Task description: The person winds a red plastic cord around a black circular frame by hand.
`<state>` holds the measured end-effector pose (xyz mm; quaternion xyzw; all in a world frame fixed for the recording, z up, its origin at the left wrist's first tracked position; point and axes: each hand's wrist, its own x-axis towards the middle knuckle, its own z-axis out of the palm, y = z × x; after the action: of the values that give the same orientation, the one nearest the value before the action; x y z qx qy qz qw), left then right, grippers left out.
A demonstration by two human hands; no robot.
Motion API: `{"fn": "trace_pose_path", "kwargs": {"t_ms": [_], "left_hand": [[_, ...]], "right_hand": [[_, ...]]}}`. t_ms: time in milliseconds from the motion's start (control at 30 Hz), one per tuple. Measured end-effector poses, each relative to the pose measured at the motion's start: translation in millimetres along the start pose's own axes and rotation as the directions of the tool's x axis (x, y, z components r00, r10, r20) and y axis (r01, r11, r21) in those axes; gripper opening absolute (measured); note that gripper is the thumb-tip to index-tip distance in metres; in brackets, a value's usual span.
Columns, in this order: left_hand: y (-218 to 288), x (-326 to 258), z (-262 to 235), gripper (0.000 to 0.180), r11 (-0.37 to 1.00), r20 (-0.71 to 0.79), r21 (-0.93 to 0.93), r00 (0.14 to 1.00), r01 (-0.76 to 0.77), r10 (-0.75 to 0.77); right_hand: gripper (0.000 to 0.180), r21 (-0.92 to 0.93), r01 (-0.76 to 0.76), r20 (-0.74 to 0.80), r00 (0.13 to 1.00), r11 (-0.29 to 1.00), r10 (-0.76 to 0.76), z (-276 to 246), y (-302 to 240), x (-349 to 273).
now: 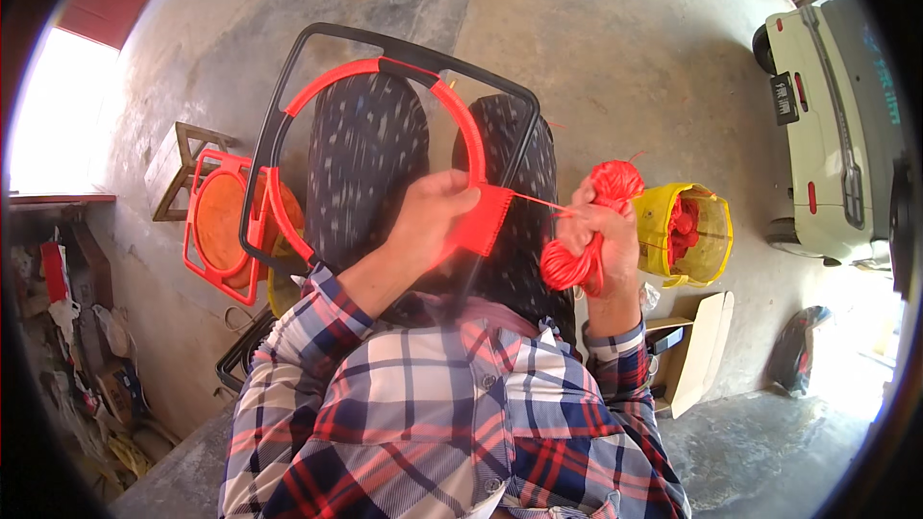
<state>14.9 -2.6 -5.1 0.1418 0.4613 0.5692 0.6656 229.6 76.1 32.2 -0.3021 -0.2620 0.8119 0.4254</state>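
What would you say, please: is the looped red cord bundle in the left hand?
No: the right hand holds that bundle, the left hand a flat red square piece.

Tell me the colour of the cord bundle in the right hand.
The cord bundle is red, seen in the head view.

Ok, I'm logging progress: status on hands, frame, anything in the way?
Left hand pinching red wrap on frame. Right hand gripping cord bundle, strand running straight to wrap. Frame over lap; nothing seen blocking the strand.
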Motion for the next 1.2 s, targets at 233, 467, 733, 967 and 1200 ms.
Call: {"fn": "trace_pose_path", "kwargs": {"t_ms": [233,467,733,967,1200], "left_hand": [[5.1,-4.3,5.6,0.028,0.999,-0.045,0.043,0.999,-0.025,0.027],[18.0,-2.1,6.7,0.036,0.981,0.021,-0.164,0.995,0.099,-0.097],[24.6,-10.0,21.4,0.054,0.965,0.118,-0.251,0.992,0.071,-0.042],[20.6,-8.2,23.2,0.042,0.94,0.171,-0.298,0.978,0.167,-0.119],[9.9,-14.6,17.8,0.035,0.948,-0.191,-0.071,0.937,-0.311,0.294]], "right_hand": [[0.008,0.047,0.198,-0.026,0.98,0.979,-0.197,-20.1,-69.2,-18.1],[0.015,-0.345,0.579,-0.466,0.577,0.738,-0.671,-164.3,-151.3,-37.5],[0.056,-0.897,0.44,0.418,0.877,-0.046,0.237,-18.2,-5.1,-14.5],[0.082,-0.801,0.428,0.415,0.901,0.419,-0.126,7.9,17.5,25.9],[0.069,-0.623,0.323,0.204,0.946,0.713,-0.251,14.8,10.8,24.7]]}}
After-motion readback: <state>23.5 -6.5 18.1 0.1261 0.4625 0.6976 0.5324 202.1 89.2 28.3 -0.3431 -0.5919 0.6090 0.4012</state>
